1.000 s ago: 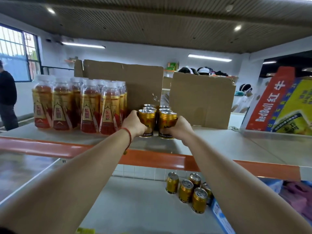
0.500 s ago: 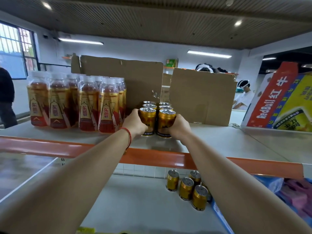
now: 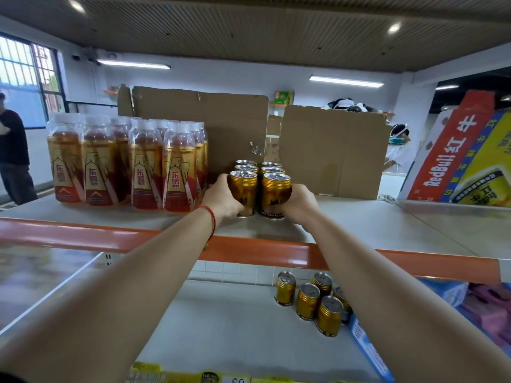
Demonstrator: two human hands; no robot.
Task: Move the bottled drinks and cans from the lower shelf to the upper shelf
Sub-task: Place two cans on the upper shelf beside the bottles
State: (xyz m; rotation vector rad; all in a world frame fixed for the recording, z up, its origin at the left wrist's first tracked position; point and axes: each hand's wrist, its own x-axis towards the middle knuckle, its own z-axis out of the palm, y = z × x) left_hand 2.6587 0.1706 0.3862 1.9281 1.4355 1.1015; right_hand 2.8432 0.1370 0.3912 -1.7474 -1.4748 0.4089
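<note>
Warehouse-type room with strip lights and a two-level rack, and the orange rail (image 3: 110, 239) along the front of the upper shelf (image 3: 359, 217) is my reference for everything.

Just behind the rail, the left hand (image 3: 221, 197) has its fingers wrapped round a gold can (image 3: 244, 189). The right hand (image 3: 297, 204) grips a second can (image 3: 276, 192) the same way. The two cans are side by side and look to be standing on the shelf board, at the front of two short rows of cans (image 3: 246, 165) that run back from the rail toward the cardboard (image 3: 201, 128). The bottle pack (image 3: 127, 164) also stands behind the rail, just left of the left hand. Below the rail, on the lower shelf (image 3: 221, 327), a handful of loose cans (image 3: 309, 299) sits under the right forearm.

What bugs me from here:
- Both cans are the closest ones to the rail. If I pull back before the fingers are fully off, I reckon one tips over the rail.
- If I shove them in too hard, the rows behind could go down like dominoes.
- The left knuckles are right beside the bottles, so a sloppy exit could nudge the pack.
- If I drop the right arm fast, the forearm could sweep the cans below the rail.
</note>
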